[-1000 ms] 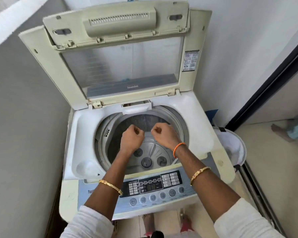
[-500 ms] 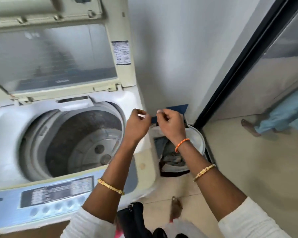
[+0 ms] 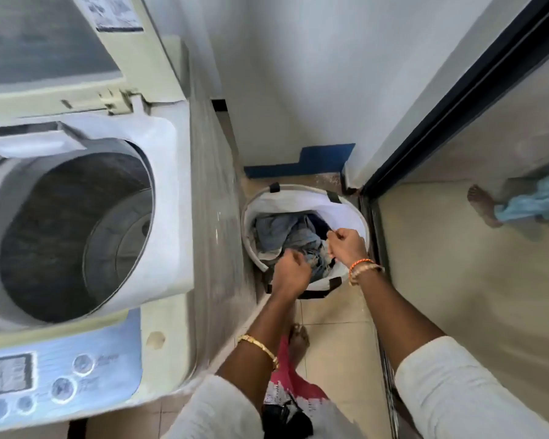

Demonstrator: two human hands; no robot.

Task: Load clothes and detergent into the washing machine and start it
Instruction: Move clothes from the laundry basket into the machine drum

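The person is wearing white sleeves (image 3: 457, 384), gold bangles (image 3: 260, 345) on both wrists, an orange band (image 3: 360, 263) on the right.

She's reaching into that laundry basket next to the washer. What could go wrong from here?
The clothes lie tangled in the basket, so a pull may drag out several pieces and drop some on the floor. The light basket might tip or lift with them. The washer's side stands close by the left hand, which could knock against it.

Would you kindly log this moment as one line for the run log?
phase: fetching clothes | left hand: curled over clothes | right hand: same | laundry basket: on floor | washer drum: empty, lid open
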